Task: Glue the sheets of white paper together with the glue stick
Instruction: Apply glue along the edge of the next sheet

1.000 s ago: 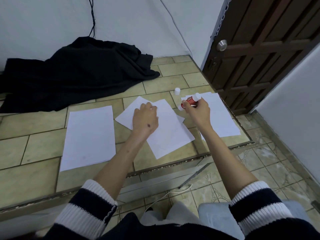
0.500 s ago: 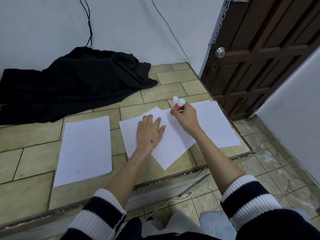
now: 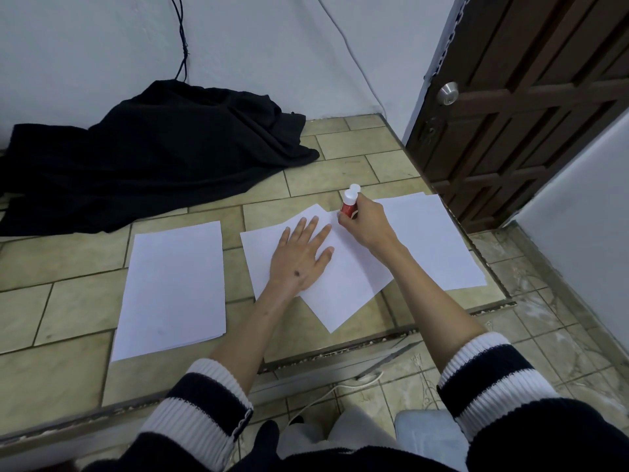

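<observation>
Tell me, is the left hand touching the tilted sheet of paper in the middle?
Touching. The head view shows the left hand lying flat, fingers spread, on the tilted sheet, with no gap visible.

Bare tiled floor (image 3: 343, 172) lies open beyond the sheets, bounded by black cloth (image 3: 153, 158) leftward and wooden door (image 3: 531, 114) rightward.

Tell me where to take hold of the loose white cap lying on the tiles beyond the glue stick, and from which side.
Pinch the cap across its round sides, from above. It is small and lies on the tiled floor right behind the glue stick held in the right hand, so a side approach looks blocked. Whether it stands or lies tipped I cannot tell.
</observation>
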